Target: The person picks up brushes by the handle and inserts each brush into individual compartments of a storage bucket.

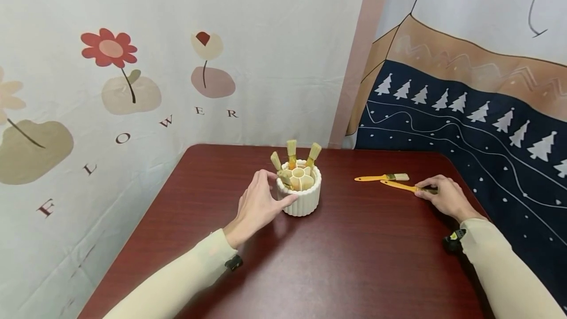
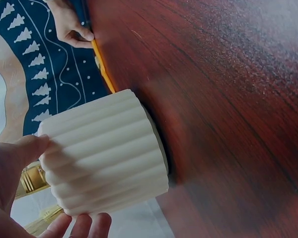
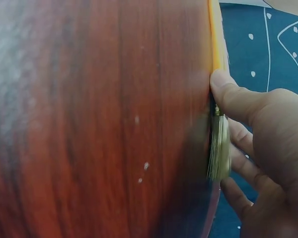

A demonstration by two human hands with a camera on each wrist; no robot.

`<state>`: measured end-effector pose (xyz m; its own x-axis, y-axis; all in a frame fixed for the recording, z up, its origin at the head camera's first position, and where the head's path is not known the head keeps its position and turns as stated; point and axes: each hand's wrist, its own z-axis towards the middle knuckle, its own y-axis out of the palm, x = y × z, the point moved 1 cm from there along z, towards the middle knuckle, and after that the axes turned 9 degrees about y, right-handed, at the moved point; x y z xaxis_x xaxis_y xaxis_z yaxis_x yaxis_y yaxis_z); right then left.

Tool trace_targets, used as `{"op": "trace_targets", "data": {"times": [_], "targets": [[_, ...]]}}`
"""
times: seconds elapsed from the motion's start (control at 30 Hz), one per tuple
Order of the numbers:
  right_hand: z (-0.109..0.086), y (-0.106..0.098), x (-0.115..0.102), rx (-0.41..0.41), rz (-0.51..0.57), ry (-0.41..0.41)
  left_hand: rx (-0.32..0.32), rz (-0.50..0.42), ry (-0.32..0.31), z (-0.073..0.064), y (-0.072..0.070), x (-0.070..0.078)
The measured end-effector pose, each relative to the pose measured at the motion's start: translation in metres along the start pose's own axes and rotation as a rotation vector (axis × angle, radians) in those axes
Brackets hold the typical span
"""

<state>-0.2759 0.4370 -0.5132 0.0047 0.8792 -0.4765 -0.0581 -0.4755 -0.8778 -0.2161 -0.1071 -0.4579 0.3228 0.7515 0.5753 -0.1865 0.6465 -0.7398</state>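
Observation:
A white ribbed holder with inner compartments stands at the middle of the table. Several paintbrushes stick out of it, bristles up. My left hand grips the holder from its left side; in the left wrist view the thumb and fingertips lie on the ribbed wall. Over at the right, my right hand pinches a yellow-handled paintbrush near its ferrule. The right wrist view has the thumb at the handle's end and the bristles pointing toward the fingers. Another yellow paintbrush lies just behind it.
The dark red wooden table ends at the right close to my right hand. A pale curtain with flower prints hangs behind, and a navy cloth with white trees hangs along the right side.

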Motion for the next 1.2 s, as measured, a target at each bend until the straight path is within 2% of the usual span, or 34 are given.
{"op": "trace_targets", "data": {"times": [0.4, 0.67, 1.0, 1.2], "targets": [[-0.007, -0.002, -0.005, -0.006, 0.019, 0.059, -0.001, -0.082, 0.069, 0.004, -0.003, -0.009], [-0.011, -0.003, -0.017, 0.038, 0.033, 0.021, -0.043, -0.162, 0.078, 0.010, -0.010, -0.018], [-0.016, -0.007, -0.058, 0.080, 0.139, -0.027, -0.135, -0.210, 0.083, 0.023, -0.020, -0.032], [-0.021, -0.010, -0.088, 0.126, 0.224, -0.073, -0.162, -0.207, 0.086, 0.027, -0.024, -0.035]]}}
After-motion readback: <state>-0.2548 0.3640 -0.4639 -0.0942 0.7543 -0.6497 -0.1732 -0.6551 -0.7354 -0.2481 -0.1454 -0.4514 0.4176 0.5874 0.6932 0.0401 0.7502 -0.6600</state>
